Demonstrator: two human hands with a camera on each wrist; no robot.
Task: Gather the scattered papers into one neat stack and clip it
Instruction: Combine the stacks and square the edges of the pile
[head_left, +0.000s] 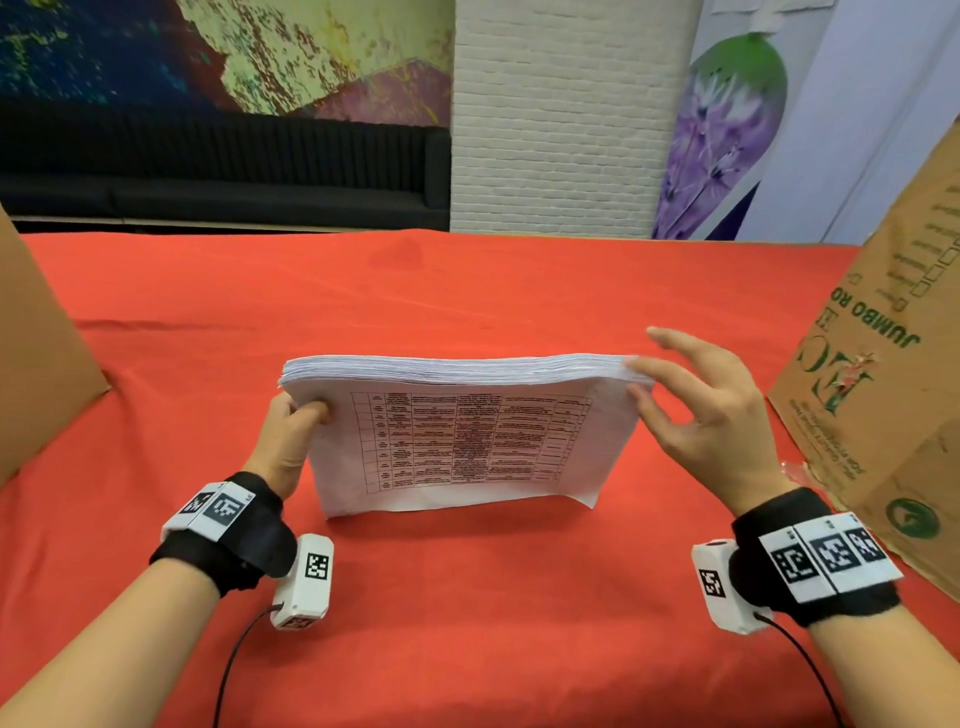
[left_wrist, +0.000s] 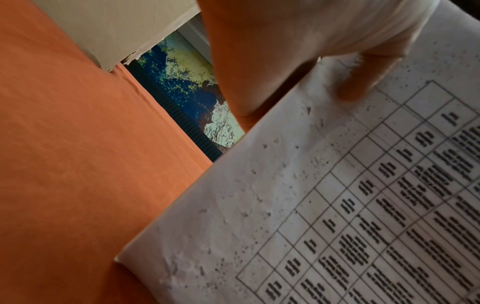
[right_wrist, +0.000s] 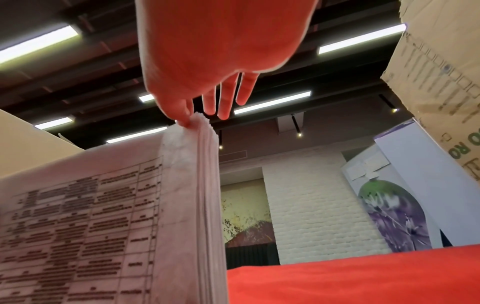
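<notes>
A thick stack of white papers (head_left: 457, 441) with a printed table on its front sheet stands upright on its long edge on the red tablecloth (head_left: 467, 597). My left hand (head_left: 296, 421) grips the stack's left edge, thumb on the front sheet (left_wrist: 337, 185). My right hand (head_left: 691, 395) is at the top right corner with straight, spread fingers; its thumb (right_wrist: 185, 121) touches the corner of the stack (right_wrist: 205, 185). No clip shows in any view.
A brown cardboard box (head_left: 883, 374) with green print stands at the right edge of the table, and another cardboard panel (head_left: 36, 353) rises at the left. A small clear wrapper (head_left: 797, 470) lies by the right box. A brick pillar and murals stand behind.
</notes>
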